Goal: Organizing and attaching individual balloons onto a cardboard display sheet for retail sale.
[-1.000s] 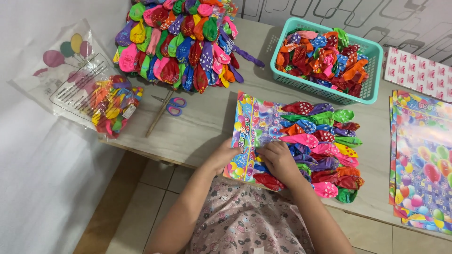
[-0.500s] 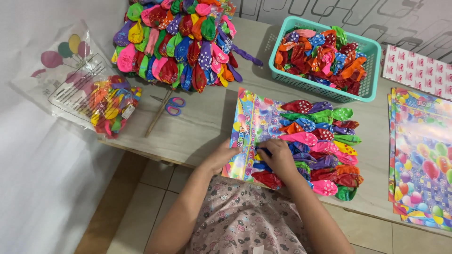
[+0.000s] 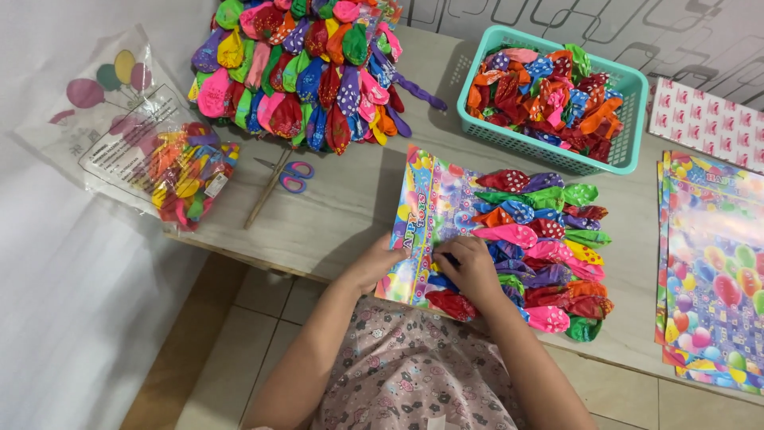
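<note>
Barely shifted since before, my right hand (image 3: 471,267) pinches a blue balloon (image 3: 447,259) against the card (image 3: 426,215); my left hand (image 3: 374,263) grips the card's edge on the bench (image 3: 342,215).

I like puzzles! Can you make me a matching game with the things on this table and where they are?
Things:
1. scissors
2. teal basket
3. clear bag of balloons
4. right hand

Places:
A. hanging over the table's left edge
B. on the balloon card
C. far side of the table, full of balloons
D. below the big balloon pile

Pairs: 1-D, 2-C, 3-A, 4-B
</note>
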